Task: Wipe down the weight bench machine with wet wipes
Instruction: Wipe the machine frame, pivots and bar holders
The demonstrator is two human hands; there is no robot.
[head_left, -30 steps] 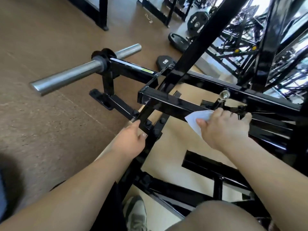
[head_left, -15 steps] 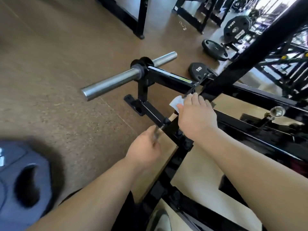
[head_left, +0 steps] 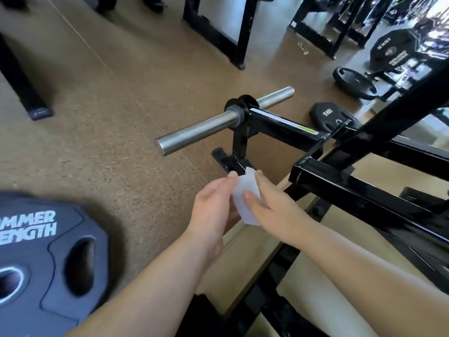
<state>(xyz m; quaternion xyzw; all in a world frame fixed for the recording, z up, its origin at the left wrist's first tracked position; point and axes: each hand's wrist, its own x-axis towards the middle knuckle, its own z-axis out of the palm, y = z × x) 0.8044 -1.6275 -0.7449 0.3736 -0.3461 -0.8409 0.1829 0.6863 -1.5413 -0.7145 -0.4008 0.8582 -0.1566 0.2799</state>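
A white wet wipe [head_left: 246, 198] is held between both hands in the middle of the view. My left hand [head_left: 215, 205] pinches its left edge with fingertips near the top. My right hand [head_left: 269, 205] grips it from the right, thumb across the front. The hands hover just off the black frame of the weight bench machine [head_left: 359, 190], in front of its low foot bracket. A steel plate-loading bar [head_left: 218, 125] sticks out to the left from a black arm above the hands.
A large dark weight plate [head_left: 48, 259] lies on the brown floor at lower left. Smaller black plates [head_left: 328, 115] lie behind the machine. Black rack legs [head_left: 240, 32] stand at the back, and more gym equipment fills the upper right.
My right hand lifted off the machine frame with the wipe and my left hand let go of the frame; both now hold the wipe together. The view has swung left.
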